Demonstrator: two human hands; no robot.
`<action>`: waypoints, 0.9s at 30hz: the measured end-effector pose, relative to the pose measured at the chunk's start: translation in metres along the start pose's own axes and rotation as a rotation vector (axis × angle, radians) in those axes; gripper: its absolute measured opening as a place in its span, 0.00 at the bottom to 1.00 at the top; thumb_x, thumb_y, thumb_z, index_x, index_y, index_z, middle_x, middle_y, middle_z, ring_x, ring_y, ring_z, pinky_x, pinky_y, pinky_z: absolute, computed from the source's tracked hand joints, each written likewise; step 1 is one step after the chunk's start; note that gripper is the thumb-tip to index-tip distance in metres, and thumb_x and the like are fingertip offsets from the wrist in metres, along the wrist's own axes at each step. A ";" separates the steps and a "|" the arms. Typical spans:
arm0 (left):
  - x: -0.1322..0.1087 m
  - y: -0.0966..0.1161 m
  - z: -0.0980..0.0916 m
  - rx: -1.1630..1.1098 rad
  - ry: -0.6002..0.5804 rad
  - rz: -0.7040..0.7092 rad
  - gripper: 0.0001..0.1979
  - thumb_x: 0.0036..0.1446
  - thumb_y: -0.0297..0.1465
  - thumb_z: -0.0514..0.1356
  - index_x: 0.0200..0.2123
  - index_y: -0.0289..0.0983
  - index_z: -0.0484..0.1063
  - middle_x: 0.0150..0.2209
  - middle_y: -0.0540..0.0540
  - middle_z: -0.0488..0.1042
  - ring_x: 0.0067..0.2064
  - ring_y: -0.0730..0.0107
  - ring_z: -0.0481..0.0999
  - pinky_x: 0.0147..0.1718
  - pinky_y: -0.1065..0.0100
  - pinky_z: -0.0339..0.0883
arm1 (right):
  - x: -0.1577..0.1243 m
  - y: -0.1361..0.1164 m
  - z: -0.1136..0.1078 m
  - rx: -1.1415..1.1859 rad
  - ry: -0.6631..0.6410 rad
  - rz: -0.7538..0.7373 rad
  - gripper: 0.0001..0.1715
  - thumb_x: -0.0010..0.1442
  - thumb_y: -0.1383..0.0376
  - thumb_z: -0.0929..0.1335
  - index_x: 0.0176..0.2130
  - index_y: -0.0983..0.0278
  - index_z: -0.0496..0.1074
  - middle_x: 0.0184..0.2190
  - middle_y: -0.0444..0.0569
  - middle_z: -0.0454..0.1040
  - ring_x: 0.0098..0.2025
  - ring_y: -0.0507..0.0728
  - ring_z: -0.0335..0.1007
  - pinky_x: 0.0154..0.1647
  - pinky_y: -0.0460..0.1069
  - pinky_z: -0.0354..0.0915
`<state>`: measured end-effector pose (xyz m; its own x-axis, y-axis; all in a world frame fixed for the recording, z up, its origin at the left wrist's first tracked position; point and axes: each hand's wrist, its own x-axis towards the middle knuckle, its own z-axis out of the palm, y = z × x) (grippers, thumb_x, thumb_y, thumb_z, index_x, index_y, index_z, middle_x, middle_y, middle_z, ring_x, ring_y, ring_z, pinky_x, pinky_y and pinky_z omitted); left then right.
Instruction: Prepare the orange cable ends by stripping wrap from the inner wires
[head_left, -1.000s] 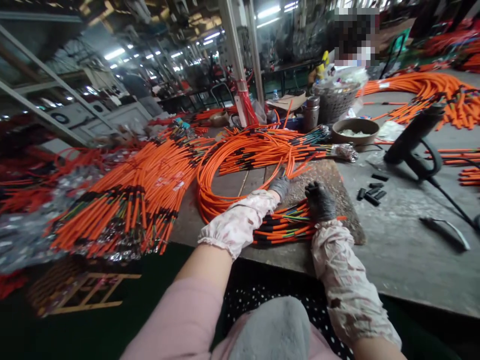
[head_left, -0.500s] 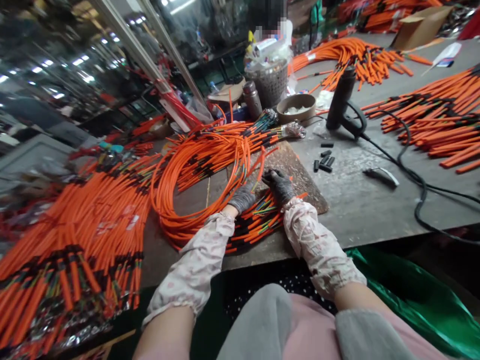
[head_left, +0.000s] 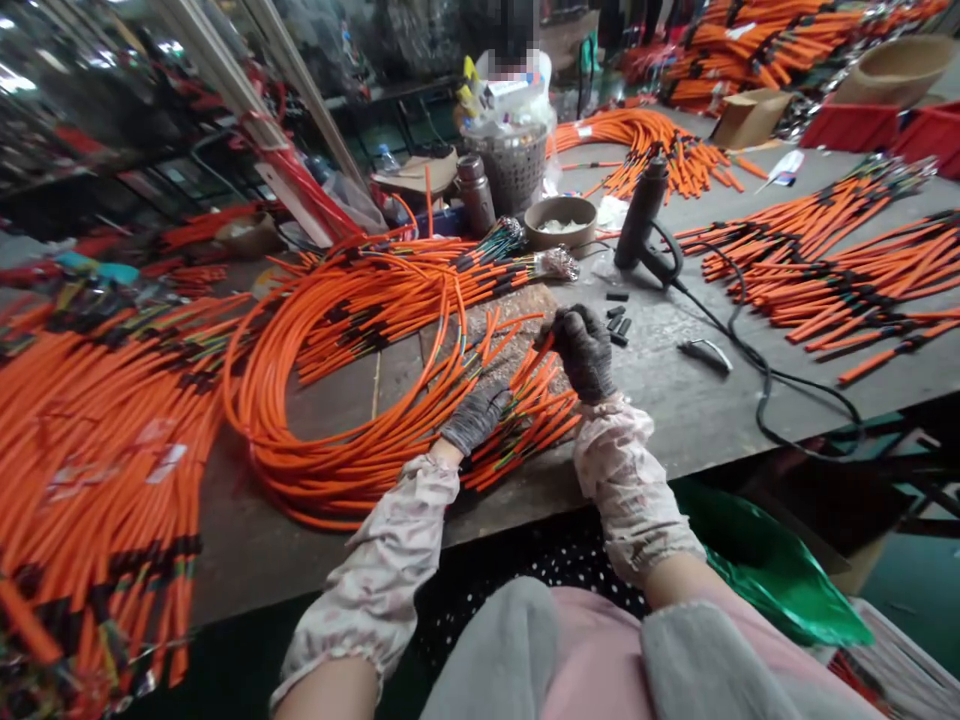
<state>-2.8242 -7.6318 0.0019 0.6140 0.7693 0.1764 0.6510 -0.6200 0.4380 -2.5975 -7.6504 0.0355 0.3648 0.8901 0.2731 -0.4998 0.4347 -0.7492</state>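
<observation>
A large coil of orange cables (head_left: 259,420) lies on the table before me, its ends with thin coloured wires spread toward the right. My left hand (head_left: 476,415), in a grey glove, rests over the near side of the coil, closed around cable near the ends. Slightly higher and to the right, my right hand (head_left: 583,352), in a dark glove, is closed in a pinch on an orange cable end (head_left: 546,350). Part of that end is hidden by the fingers. Under the cable ends lies a worn brown board (head_left: 536,300).
Several short black tubes (head_left: 616,325), a heat gun (head_left: 643,215) with its cord, and a curved-handled tool (head_left: 705,355) lie to the right. Behind stand a flask (head_left: 475,190), a round bowl (head_left: 561,222) and a filled basket (head_left: 506,165). Cable bundles (head_left: 120,450) cover the left side.
My right hand has risen from the cable ends and turned into an upright fist-like pinch. My left hand stays low on the coil. The view has shifted to the right.
</observation>
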 end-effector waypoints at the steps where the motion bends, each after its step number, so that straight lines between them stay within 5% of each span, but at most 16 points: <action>1: -0.001 0.002 -0.001 -0.071 0.020 -0.036 0.11 0.69 0.33 0.56 0.41 0.36 0.77 0.37 0.45 0.82 0.39 0.65 0.81 0.45 0.62 0.80 | -0.004 -0.003 0.002 -0.094 -0.070 0.004 0.22 0.59 0.46 0.77 0.38 0.60 0.74 0.32 0.44 0.78 0.32 0.54 0.75 0.38 0.51 0.76; 4: 0.001 0.014 -0.007 -0.261 0.130 -0.064 0.14 0.63 0.41 0.63 0.43 0.36 0.76 0.37 0.45 0.81 0.38 0.64 0.80 0.41 0.63 0.79 | -0.022 -0.005 0.015 -0.315 -0.353 0.078 0.21 0.56 0.47 0.79 0.37 0.61 0.79 0.35 0.46 0.80 0.37 0.55 0.76 0.44 0.52 0.76; 6: 0.005 0.022 -0.011 -0.271 0.182 0.036 0.18 0.65 0.41 0.62 0.51 0.36 0.74 0.45 0.41 0.81 0.46 0.60 0.81 0.48 0.59 0.78 | -0.035 -0.005 0.031 -0.395 -0.483 0.046 0.23 0.55 0.46 0.80 0.41 0.60 0.82 0.48 0.51 0.80 0.50 0.60 0.77 0.58 0.56 0.73; 8: 0.007 0.022 -0.013 -0.161 0.190 0.101 0.19 0.70 0.39 0.55 0.57 0.36 0.73 0.52 0.37 0.80 0.53 0.56 0.80 0.56 0.55 0.75 | -0.042 -0.008 0.047 -0.418 -0.504 -0.045 0.22 0.62 0.46 0.76 0.47 0.58 0.82 0.59 0.52 0.75 0.63 0.63 0.71 0.68 0.58 0.66; 10: 0.002 0.007 -0.014 0.006 0.121 0.082 0.19 0.71 0.36 0.52 0.58 0.36 0.74 0.54 0.34 0.80 0.54 0.52 0.80 0.57 0.51 0.75 | -0.038 -0.012 0.051 -0.404 -0.478 -0.112 0.21 0.69 0.47 0.70 0.49 0.57 0.82 0.60 0.52 0.75 0.64 0.62 0.70 0.70 0.59 0.64; 14: -0.027 -0.043 -0.010 0.209 -0.066 -0.052 0.16 0.68 0.32 0.53 0.48 0.37 0.79 0.48 0.34 0.82 0.50 0.46 0.82 0.54 0.47 0.76 | 0.013 -0.019 -0.005 -0.700 -0.480 -0.048 0.29 0.69 0.41 0.67 0.56 0.57 0.79 0.58 0.53 0.77 0.61 0.65 0.72 0.68 0.62 0.64; 17: -0.048 -0.062 0.001 0.316 -0.037 -0.114 0.18 0.69 0.33 0.54 0.54 0.34 0.78 0.53 0.33 0.80 0.57 0.46 0.79 0.61 0.47 0.72 | 0.056 -0.019 -0.078 -1.381 -0.128 0.221 0.47 0.62 0.43 0.73 0.70 0.63 0.65 0.69 0.64 0.65 0.69 0.74 0.61 0.71 0.68 0.56; 20: -0.056 -0.056 0.008 0.361 -0.093 -0.057 0.20 0.68 0.35 0.59 0.58 0.33 0.77 0.59 0.33 0.77 0.61 0.45 0.76 0.64 0.47 0.69 | 0.070 -0.009 -0.125 -1.863 0.018 0.423 0.45 0.66 0.42 0.68 0.71 0.61 0.63 0.71 0.67 0.60 0.68 0.79 0.58 0.66 0.73 0.56; 23: -0.047 -0.048 0.004 0.312 -0.158 -0.020 0.17 0.69 0.31 0.56 0.55 0.36 0.80 0.56 0.38 0.79 0.60 0.52 0.76 0.64 0.53 0.69 | 0.061 0.009 -0.131 -2.046 -0.040 0.298 0.31 0.70 0.46 0.63 0.60 0.61 0.73 0.66 0.65 0.65 0.63 0.77 0.60 0.60 0.69 0.60; 27: -0.015 -0.049 -0.008 0.351 -0.040 -0.201 0.17 0.68 0.32 0.58 0.56 0.34 0.77 0.57 0.37 0.78 0.62 0.51 0.74 0.67 0.52 0.64 | 0.050 0.024 -0.125 -2.032 -0.031 0.217 0.23 0.69 0.58 0.62 0.57 0.68 0.71 0.61 0.70 0.68 0.57 0.73 0.64 0.49 0.60 0.65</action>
<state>-2.8691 -7.6120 -0.0152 0.4716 0.8781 0.0805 0.8683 -0.4783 0.1310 -2.4932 -7.6121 -0.0440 0.4108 0.9066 0.0964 0.8980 -0.3841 -0.2147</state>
